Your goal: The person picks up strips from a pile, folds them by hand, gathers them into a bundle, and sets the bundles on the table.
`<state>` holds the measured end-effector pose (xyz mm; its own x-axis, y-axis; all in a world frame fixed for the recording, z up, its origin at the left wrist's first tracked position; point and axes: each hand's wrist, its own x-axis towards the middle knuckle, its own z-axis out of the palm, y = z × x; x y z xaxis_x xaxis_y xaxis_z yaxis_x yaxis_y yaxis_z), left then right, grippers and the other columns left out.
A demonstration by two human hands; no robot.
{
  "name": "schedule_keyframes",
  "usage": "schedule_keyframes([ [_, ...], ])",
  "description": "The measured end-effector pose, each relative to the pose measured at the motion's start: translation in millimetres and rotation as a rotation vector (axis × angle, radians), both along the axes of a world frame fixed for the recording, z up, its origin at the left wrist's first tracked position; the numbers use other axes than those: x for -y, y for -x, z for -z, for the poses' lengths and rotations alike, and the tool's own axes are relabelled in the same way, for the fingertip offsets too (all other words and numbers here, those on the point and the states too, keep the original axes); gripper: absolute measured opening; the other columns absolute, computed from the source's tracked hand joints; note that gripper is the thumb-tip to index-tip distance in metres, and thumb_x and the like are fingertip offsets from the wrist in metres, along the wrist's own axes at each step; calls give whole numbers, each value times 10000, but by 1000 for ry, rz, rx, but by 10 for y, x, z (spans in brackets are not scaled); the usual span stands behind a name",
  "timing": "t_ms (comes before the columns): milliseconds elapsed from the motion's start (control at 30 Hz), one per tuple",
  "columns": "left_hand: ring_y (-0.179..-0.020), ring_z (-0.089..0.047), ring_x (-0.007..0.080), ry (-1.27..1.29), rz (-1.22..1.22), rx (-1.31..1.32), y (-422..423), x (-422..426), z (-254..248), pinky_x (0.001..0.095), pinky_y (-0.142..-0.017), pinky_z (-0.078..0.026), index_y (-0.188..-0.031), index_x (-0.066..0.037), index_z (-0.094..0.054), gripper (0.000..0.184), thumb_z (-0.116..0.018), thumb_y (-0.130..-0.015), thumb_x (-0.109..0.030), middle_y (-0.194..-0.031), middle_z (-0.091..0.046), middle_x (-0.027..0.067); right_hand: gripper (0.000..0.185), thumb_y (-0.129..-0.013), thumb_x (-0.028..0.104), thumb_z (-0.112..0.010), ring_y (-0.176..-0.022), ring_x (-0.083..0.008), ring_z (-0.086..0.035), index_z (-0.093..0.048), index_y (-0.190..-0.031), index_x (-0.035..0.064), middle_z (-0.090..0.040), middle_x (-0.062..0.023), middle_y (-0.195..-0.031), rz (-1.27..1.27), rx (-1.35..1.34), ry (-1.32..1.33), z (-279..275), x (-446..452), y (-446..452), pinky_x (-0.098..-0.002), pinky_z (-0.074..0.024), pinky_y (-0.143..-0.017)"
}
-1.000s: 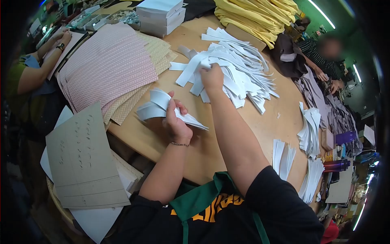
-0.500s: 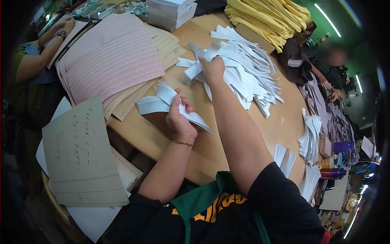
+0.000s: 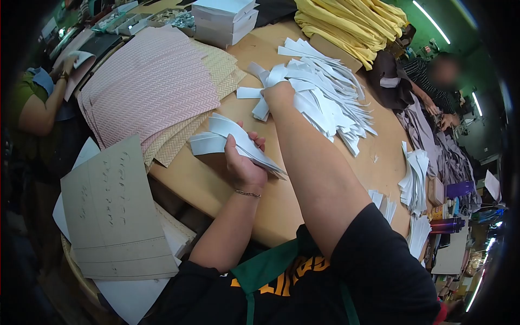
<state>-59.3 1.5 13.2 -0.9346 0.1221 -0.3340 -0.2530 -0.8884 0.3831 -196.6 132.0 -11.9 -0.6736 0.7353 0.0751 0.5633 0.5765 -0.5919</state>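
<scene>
My left hand (image 3: pixel 246 162) is closed around a fanned bundle of white strips (image 3: pixel 211 142), thumb on top, above the wooden table (image 3: pixel 271 208). Farther forward, my right hand (image 3: pixel 279 95) reaches to the left edge of a large loose pile of white strips (image 3: pixel 330 103). Its fingertips are hidden behind the hand, so what they hold cannot be made out. Some strips stick out to the left of it.
Pink woven-pattern sheets (image 3: pixel 151 86) and a marked grey board (image 3: pixel 114 211) lie at left. Yellow cloth (image 3: pixel 346 24) and white boxes (image 3: pixel 225 21) stand at the back. More strips (image 3: pixel 414 181), a purple bottle (image 3: pixel 447 225) and a co-worker's hands (image 3: pixel 441 116) are at right.
The right hand lifted a strip toward the left, then moved slightly at the pile's edge. The left hand keeps its bundle. The co-worker at left has raised a sheet.
</scene>
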Motion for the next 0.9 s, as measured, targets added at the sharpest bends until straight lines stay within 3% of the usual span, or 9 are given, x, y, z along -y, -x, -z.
schedule_keyframes([
  [200,-694,-464,161,10,22,26,29,4,83,290,-648,-361,-1135,-105,-433,440,-337,-827,-406,-808,-487,50,318,-602,99,-705,-777,-247,-591,-569,-859,-30,-599,-157,-840,-32,-404,432,-201,47,-96,-323,-473,-647],
  [300,-702,-466,171,8,66,49,28,25,83,290,-639,-354,-1130,-114,-436,432,-352,-825,-408,-832,-488,54,371,-697,12,-625,-761,-209,-572,-463,-1030,25,-565,-114,-869,-377,-572,772,-613,-73,-264,-332,-484,-631],
  [433,-824,-506,172,-9,171,-86,-63,22,40,289,-679,-374,-1145,-145,-431,478,-368,-819,-489,-929,-517,63,353,-709,40,-631,-770,-162,-553,-470,-1023,27,-551,-101,-883,-850,-328,893,-1209,-29,-855,-273,-473,-639],
  [533,-918,-504,211,-87,280,-144,-279,-28,-70,350,-794,-386,-1131,-112,-438,519,-386,-810,-516,-1019,-514,78,408,-690,122,-652,-757,-168,-530,-481,-1047,20,-547,-89,-853,-968,14,719,-1036,85,-1324,-281,-446,-645],
  [567,-939,-503,240,-131,339,-151,-312,-36,-24,395,-857,-381,-1117,-97,-446,517,-395,-810,-509,-1050,-511,84,453,-666,145,-660,-784,-217,-519,-487,-1061,6,-533,-132,-883,-925,37,330,-959,208,-1548,-324,-433,-694],
  [633,-990,-491,245,-212,484,-158,-412,-38,1,402,-864,-388,-1086,-75,-466,433,-414,-835,-425,-1080,-504,104,501,-642,171,-669,-874,-288,-489,-490,-1077,-1,-501,-181,-948,-859,-161,57,-703,316,-1944,-363,-402,-780],
  [733,-1027,-461,243,-458,671,-73,-566,-27,57,375,-874,-380,-1081,-75,-449,335,-431,-853,-320,-1087,-497,91,530,-670,182,-646,-950,-345,-434,-450,-1128,1,-469,-196,-990,-759,-537,38,-639,285,-2559,-372,-356,-851],
  [833,-1098,-414,239,-241,653,-301,-830,-174,-4,372,-929,-335,-1006,-51,-469,248,-401,-871,-246,-1134,-475,125,591,-712,161,-604,-951,-353,-427,-343,-1216,-3,-456,-204,-1013,-597,-647,18,-603,236,-2962,-384,-348,-855],
  [900,-1168,-328,244,-33,630,-432,-1043,-352,-53,366,-978,-258,-1003,-45,-471,244,-390,-872,-235,-1198,-418,143,576,-761,161,-543,-968,-360,-426,-278,-1243,-8,-449,-217,-1046,-654,-429,219,-624,201,-3270,-393,-345,-858],
])
